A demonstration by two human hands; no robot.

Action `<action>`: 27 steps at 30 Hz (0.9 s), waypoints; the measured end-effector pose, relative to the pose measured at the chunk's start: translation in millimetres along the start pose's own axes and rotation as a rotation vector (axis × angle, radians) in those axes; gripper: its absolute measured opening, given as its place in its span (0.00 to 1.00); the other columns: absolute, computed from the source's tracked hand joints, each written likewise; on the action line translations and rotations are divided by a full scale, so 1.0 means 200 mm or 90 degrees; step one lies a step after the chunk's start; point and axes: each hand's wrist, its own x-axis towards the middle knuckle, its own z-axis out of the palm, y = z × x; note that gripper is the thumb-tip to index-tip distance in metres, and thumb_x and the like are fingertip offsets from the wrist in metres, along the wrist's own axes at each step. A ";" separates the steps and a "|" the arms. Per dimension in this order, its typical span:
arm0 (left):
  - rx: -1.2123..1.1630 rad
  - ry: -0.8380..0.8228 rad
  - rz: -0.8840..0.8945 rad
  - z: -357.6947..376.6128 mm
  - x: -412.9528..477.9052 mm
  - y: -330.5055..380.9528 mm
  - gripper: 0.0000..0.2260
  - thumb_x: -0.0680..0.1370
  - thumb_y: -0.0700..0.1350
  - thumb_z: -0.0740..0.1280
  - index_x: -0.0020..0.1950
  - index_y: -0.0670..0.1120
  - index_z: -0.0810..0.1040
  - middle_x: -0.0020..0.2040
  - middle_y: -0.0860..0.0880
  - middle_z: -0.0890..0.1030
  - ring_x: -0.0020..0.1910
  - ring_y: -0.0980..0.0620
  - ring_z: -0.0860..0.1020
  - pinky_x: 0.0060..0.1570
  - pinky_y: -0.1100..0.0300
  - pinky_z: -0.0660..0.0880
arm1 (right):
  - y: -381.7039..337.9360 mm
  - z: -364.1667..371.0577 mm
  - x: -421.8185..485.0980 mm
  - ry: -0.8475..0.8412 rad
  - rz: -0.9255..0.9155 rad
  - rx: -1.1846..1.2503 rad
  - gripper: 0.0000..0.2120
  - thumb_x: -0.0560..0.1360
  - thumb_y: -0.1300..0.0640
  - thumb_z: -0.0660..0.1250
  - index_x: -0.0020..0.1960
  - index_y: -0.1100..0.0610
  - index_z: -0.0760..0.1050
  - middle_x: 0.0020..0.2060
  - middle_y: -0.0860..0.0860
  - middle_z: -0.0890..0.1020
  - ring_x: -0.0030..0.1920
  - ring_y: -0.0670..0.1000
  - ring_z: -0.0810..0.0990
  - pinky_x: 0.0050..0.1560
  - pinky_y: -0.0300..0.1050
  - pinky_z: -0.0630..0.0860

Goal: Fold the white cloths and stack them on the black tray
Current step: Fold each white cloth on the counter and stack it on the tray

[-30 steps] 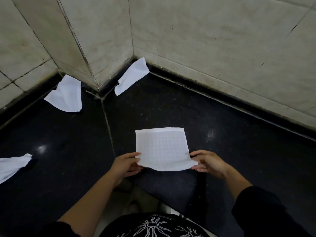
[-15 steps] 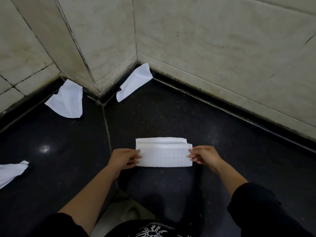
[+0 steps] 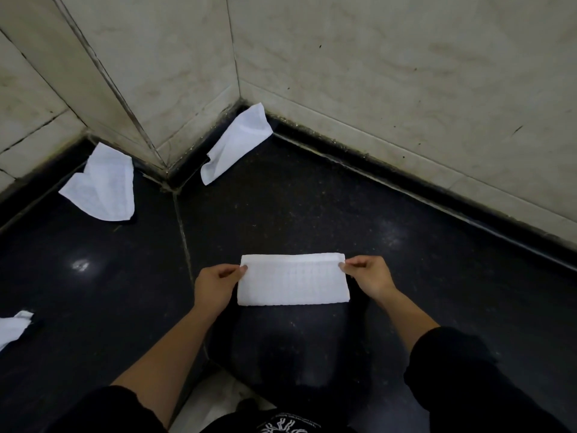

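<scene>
From my feed I see the folded cloth (image 3: 293, 279) lying as a long flat rectangle on the dark surface (image 3: 312, 198), stretched between the two hands. The left hand (image 3: 215, 284) pinches its far left corner and the right hand (image 3: 368, 276) pinches its far right corner. Ahead and to the left of the left hand, a crumpled cloth (image 3: 101, 185) lies near the tiled wall (image 3: 390, 73). A corner cloth (image 3: 235, 145) lies ahead of the hands against the wall's foot. Well left of the left hand is an edge cloth (image 3: 12, 328), cut off by the frame, so I can't tell its shape.
</scene>
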 end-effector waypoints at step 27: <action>0.196 0.002 0.104 0.05 -0.18 -0.18 0.15 0.76 0.60 0.65 0.51 0.51 0.68 0.37 0.50 0.76 0.36 0.52 0.77 0.36 0.54 0.76 | 0.14 0.04 -0.20 0.054 -0.021 -0.079 0.22 0.65 0.41 0.77 0.45 0.57 0.75 0.39 0.51 0.80 0.39 0.48 0.78 0.36 0.37 0.71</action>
